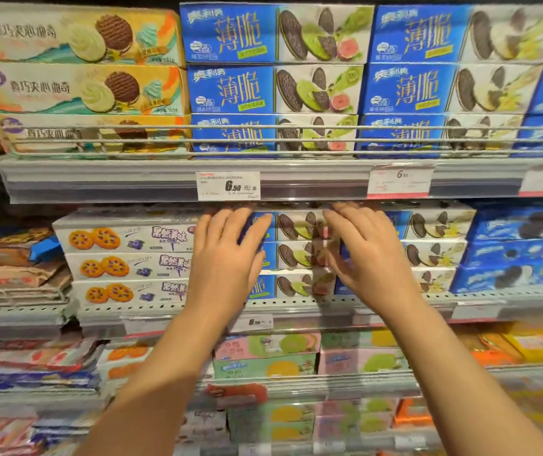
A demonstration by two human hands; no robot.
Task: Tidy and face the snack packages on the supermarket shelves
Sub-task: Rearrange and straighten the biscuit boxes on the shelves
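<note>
Hands flat on blue biscuit boxes; price rail overhangs.

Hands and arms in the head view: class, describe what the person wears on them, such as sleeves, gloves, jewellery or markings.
Nothing is worn on either one. The left hand and right hand are bare, with no gloves, and no rings or watch can be seen. Both forearms are uncovered all the way to the bottom edge of the picture, so no sleeve appears. No markings, bands or straps show at the wrists.
</note>
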